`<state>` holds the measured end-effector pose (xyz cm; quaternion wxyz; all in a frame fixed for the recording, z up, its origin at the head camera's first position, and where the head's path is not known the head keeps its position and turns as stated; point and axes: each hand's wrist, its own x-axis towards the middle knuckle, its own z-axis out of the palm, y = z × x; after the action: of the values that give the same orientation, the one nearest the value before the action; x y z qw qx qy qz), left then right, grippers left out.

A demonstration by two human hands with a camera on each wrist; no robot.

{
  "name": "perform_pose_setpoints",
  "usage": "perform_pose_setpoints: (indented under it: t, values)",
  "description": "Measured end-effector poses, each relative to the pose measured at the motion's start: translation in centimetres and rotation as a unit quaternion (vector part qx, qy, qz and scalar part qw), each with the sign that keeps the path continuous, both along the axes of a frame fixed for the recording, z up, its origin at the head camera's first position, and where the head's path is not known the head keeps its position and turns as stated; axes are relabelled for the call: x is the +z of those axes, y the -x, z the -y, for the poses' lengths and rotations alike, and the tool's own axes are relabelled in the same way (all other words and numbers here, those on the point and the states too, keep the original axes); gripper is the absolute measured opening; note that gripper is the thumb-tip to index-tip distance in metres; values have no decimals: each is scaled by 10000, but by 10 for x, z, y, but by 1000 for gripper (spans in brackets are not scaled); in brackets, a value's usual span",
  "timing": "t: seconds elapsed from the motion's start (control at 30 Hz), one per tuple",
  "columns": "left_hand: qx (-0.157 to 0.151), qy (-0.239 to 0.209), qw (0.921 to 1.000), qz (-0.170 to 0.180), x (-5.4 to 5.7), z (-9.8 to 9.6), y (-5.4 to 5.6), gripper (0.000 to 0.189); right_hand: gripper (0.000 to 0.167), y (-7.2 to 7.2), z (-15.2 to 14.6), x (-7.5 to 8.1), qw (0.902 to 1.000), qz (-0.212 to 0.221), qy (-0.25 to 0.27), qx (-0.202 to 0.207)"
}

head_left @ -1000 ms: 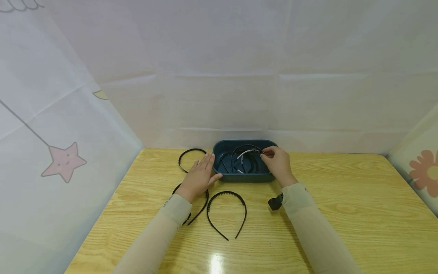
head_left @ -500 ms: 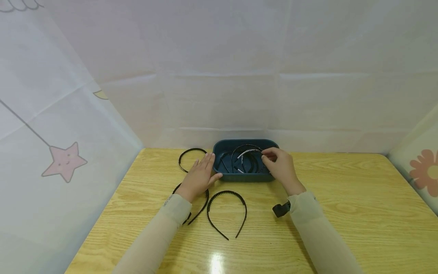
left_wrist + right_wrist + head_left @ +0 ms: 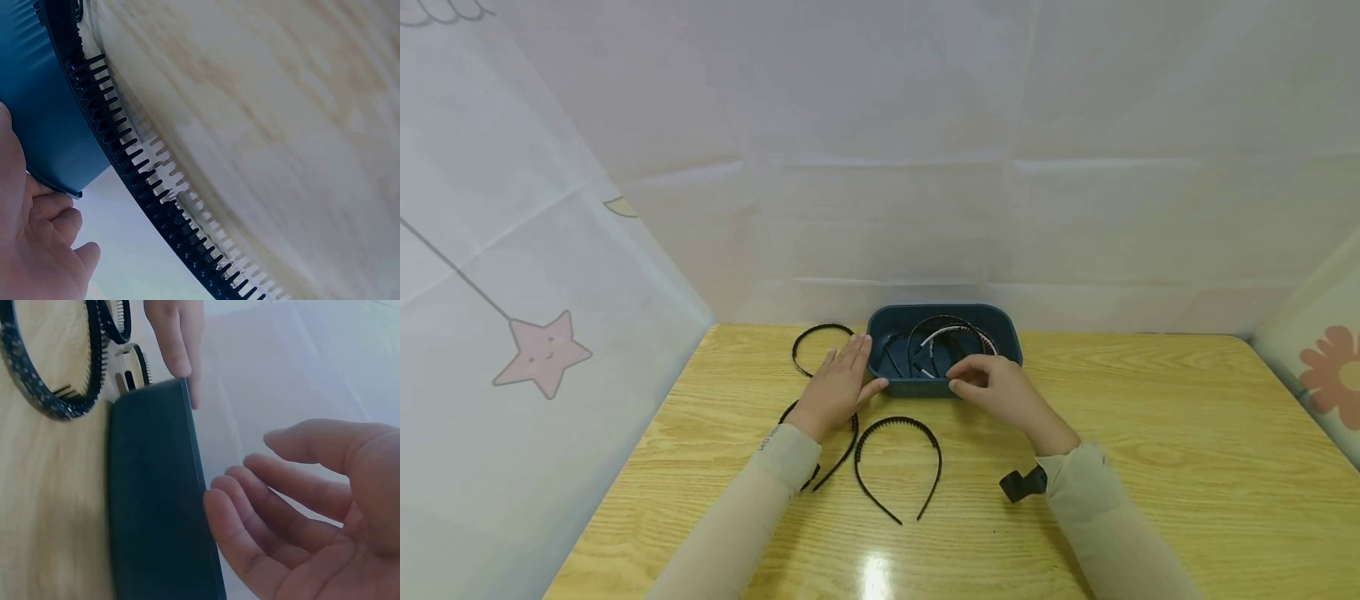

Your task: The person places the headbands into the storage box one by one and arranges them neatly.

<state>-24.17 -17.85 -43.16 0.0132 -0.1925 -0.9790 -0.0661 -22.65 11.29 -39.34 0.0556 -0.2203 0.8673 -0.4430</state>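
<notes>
A dark blue rectangular box [image 3: 917, 389] stands at the back of the table with several headbands inside, black ones [image 3: 932, 320] and a white-striped one [image 3: 949, 329]. My left hand [image 3: 835, 390] rests on the box's left end, fingers straight. Over the front rim is my right hand [image 3: 1000, 393]; the right wrist view has its fingers [image 3: 231, 528] loosely bent at the rim, thumb apart, nothing between them. In front of the box lies a black toothed headband [image 3: 898, 421]. Another headband [image 3: 854, 433] is partly hidden beneath the left wrist.
One more black headband [image 3: 820, 327] lies on the wooden table [image 3: 1150, 417] left of the box. White sheets [image 3: 880, 217] hang close behind and at both sides. A black strap-like device [image 3: 1022, 483] sits at the right wrist.
My right hand has let go of a headband in the box's right part and moved down and left to the front rim. The left hand has stayed in place.
</notes>
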Motion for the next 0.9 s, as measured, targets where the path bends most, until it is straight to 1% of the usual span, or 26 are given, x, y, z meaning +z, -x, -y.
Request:
perform_pose_setpoints:
  t: [0.23, 0.4, 0.5, 0.7, 0.9]
  values:
    - [7, -14, 10000, 4, 0, 0, -1, 81, 17, -5, 7, -11, 9986, 13, -384, 356]
    - [0, -8, 10000, -12, 1, 0, -1, 81, 16, -6, 12, -23, 9970, 105, -578, 504]
    - [8, -19, 10000, -5, 1, 0, -1, 81, 15, -8, 16, -29, 9964, 267, -621, 509]
    - [14, -10, 10000, 3, 0, 0, -1, 82, 13, -11, 24, -37, 9947, 433, -790, 502]
    - [21, -45, 10000, 28, 0, 0, -1, 82, 16, -16, 33, -39, 9936, 567, -892, 402]
